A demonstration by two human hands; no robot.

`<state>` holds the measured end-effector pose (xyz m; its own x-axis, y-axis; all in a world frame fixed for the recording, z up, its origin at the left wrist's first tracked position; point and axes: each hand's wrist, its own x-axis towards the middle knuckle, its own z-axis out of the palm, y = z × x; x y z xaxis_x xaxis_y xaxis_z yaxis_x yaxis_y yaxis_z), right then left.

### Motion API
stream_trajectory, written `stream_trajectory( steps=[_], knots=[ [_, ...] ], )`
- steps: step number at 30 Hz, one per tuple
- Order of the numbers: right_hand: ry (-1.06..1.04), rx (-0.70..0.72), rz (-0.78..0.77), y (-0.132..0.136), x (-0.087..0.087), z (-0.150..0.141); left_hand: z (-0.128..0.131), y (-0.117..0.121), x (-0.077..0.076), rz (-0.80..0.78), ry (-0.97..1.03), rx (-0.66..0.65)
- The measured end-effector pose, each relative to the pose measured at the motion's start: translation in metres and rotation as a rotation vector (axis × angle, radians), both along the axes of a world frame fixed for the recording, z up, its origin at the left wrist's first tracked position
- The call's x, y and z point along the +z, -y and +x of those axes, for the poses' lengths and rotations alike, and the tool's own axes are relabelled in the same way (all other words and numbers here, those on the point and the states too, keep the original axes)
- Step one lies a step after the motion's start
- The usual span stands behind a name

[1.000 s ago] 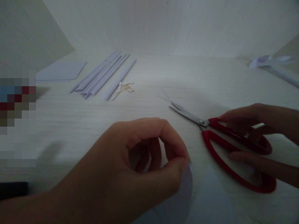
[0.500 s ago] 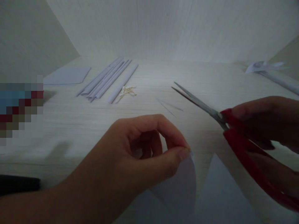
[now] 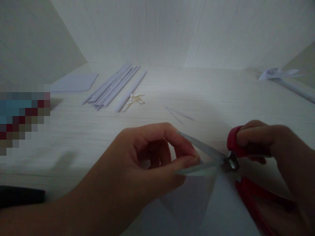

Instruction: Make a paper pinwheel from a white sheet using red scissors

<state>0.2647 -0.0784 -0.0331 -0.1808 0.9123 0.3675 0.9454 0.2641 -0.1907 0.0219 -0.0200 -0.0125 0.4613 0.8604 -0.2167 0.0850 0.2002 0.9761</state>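
Note:
Thumb and forefinger of my left hand (image 3: pixel 152 160) pinch the tip of a white paper sheet (image 3: pixel 192 193), which hangs down toward the bottom edge of the view. My right hand (image 3: pixel 278 157) grips red-handled scissors (image 3: pixel 231 162) by the finger loops. The blades are spread apart, one passing above and one below my left fingertips and the pinched paper tip. More white paper (image 3: pixel 231 203) lies under the scissors. Whether the blades touch the paper, I cannot tell.
Several rolled paper tubes (image 3: pixel 113 87) lie at the back left, beside a small pile of cotton swabs (image 3: pixel 135 100). Thin paper slivers (image 3: pixel 179 114) rest mid-table. A folded sheet (image 3: pixel 76 82) is further left, a paper pinwheel (image 3: pixel 273 73) back right, a dark object (image 3: pixel 22 195) front left.
My right hand has brought the scissors left and down to the pinched paper tip, and the blades have opened wider. My left hand has stayed in place.

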Motion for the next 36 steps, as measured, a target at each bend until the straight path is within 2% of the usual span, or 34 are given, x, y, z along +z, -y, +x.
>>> stream_trajectory(
  steps=[3, 8, 16, 24, 33, 36],
  knots=[
    [0.050, 0.158, -0.009, -0.007, 0.005, -0.007, 0.000, 0.001, 0.000, -0.022, 0.022, -0.007],
    [0.020, 0.236, 0.063, -0.015, 0.008, -0.012, 0.001, 0.001, 0.001, -0.075, 0.066, -0.018],
    [-0.009, 0.226, 0.032, -0.015, 0.007, -0.007, 0.002, 0.001, -0.002, -0.078, 0.106, 0.005],
    [-0.015, 0.219, 0.047, -0.012, 0.005, -0.002, 0.005, 0.001, 0.001, -0.113, 0.131, -0.002],
    [-0.032, 0.143, 0.022, -0.011, 0.003, -0.008, 0.002, 0.001, 0.004, -0.194, 0.162, 0.004],
    [-0.058, 0.064, -0.011, -0.013, 0.006, -0.012, 0.002, 0.001, 0.004, -0.197, 0.173, -0.010]
  ],
)
